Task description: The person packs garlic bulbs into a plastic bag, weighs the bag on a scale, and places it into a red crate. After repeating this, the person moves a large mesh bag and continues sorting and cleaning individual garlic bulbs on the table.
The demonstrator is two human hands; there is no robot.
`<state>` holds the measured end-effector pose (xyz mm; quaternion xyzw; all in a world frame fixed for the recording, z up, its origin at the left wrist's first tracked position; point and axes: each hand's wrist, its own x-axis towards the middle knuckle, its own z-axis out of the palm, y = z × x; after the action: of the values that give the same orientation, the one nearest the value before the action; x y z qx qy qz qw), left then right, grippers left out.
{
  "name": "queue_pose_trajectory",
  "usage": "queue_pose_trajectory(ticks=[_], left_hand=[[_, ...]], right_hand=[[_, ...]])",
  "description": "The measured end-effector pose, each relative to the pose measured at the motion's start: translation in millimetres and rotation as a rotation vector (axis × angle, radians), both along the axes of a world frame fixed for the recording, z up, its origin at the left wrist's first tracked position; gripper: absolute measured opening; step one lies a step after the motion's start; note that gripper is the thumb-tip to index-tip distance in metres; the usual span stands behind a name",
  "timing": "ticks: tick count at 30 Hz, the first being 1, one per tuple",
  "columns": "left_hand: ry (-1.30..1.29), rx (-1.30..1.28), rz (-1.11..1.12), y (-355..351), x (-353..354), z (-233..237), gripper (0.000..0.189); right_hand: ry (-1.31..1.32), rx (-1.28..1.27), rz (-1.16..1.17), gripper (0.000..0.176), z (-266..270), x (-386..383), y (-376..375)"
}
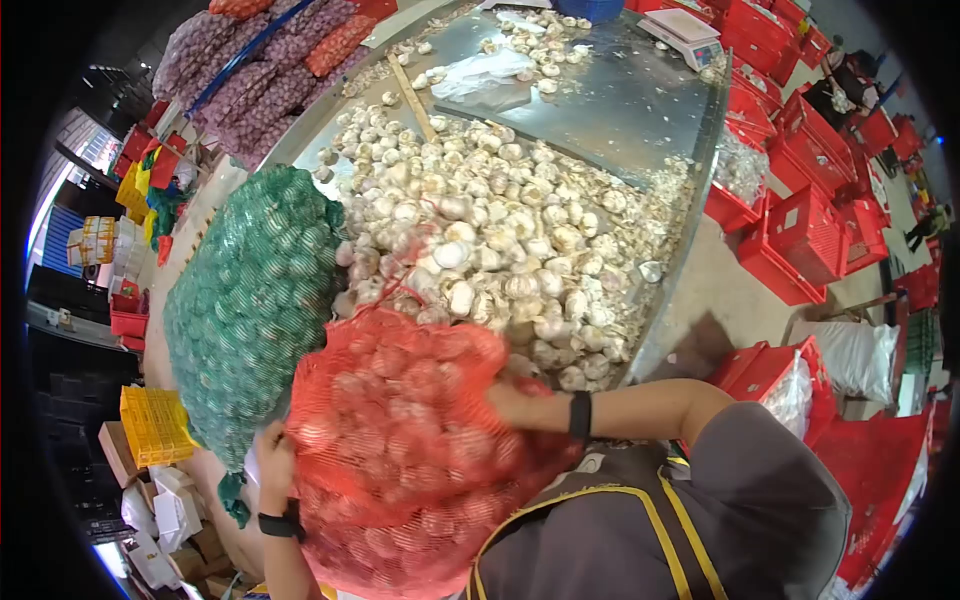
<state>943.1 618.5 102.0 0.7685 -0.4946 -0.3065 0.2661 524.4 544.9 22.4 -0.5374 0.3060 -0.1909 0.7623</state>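
A red mesh bag (400, 450) full of garlic bulbs stands upright against my body at the table's near edge. My left hand (275, 462) is closed on the mesh at its left side. At the bag's upper right, my right hand (512, 400) touches the netting; its fingers are blurred and partly hidden by the mesh. Loose garlic bulbs (500, 225) lie heaped on the metal table (620, 110) just beyond the bag. Left of it leans a full green mesh bag (255, 290), also packed with bulbs.
A wooden stick (411, 98) lies by the heap. White plastic (485, 75) and a scale (682, 38) sit farther back. Purple mesh sacks (250, 100) are stacked at the upper left. Red crates (800, 235) line the right side, and a yellow crate (157, 425) stands at left.
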Motion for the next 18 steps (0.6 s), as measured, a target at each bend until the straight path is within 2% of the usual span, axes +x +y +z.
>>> queue_pose_trajectory(ticks=[1,2,3,5,6,7,8,9,10,11,13,15,16,18], left_hand=[[-0.093,0.034,-0.046,4,20,-9,0.006],[0.008,0.137,0.044,4,24,-8,0.008],[0.014,0.135,0.047,4,23,-8,0.008],[-0.132,0.032,-0.041,4,18,-10,0.011],[-0.293,0.072,-0.121,6,4,4,0.005],[-0.288,0.069,-0.111,10,-14,14,0.005],[-0.346,0.018,-0.130,15,-32,23,0.012],[-0.406,-0.031,-0.150,19,-44,32,0.022],[-0.328,0.093,-0.094,26,-49,40,0.039],[-0.324,0.096,-0.080,34,-56,45,0.039],[-0.305,0.072,0.003,49,-77,54,0.040],[-0.258,0.069,0.039,51,-116,70,0.037],[-0.269,0.029,0.069,53,-129,70,0.036],[-0.210,-0.023,0.183,48,-173,73,0.030]], right_hand=[[0.039,-0.076,0.030,0.032,4,10,7],[0.073,-0.155,0.061,0.032,6,10,14],[0.104,-0.243,0.095,0.032,11,14,15],[0.166,-0.417,0.163,0.032,18,15,8],[0.489,-0.426,0.290,0.030,8,12,0],[0.488,-0.498,0.322,0.024,-1,-6,-9],[0.591,-0.641,0.450,0.022,25,-29,-25],[0.575,-0.624,0.432,0.024,34,-51,-39],[0.434,-0.648,0.429,0.029,27,-76,-59],[0.627,-0.610,0.477,0.037,6,-99,-86],[0.467,-0.623,0.034,0.028,-2,-149,-128],[0.623,-0.457,-0.281,0.041,-44,-196,-177],[0.619,-0.455,-0.257,0.041,-42,-200,-187],[0.742,-0.570,-0.253,0.057,-29,-208,-207]])
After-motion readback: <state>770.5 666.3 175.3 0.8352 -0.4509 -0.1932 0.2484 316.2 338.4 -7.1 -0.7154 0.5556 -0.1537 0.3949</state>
